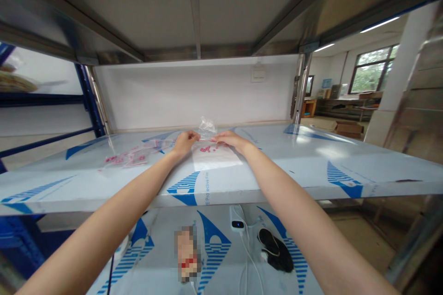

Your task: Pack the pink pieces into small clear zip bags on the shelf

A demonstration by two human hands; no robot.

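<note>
My left hand (186, 142) and my right hand (231, 139) are close together over the middle of the shelf, fingers pinched. Between them stretches a clear plastic bag (206, 125) with a thin pink-red line across it, and both hands grip it at that line. Just below lies a white sheet (217, 162) on the shelf, with several small pink-red pieces (206, 149) near its far side. Whether those pieces are inside the bag or on the sheet, I cannot tell. To the left rest several clear bags (129, 156) with pink-red pieces in them.
A film-covered metal shelf (290, 175) carries everything, with another shelf (166, 14) overhead. Posts (302, 87) stand at its back corners, before a white wall. On the lower level are a phone-like blurred item (187, 253), a white power bank (237, 219) with cables and a black item (277, 251).
</note>
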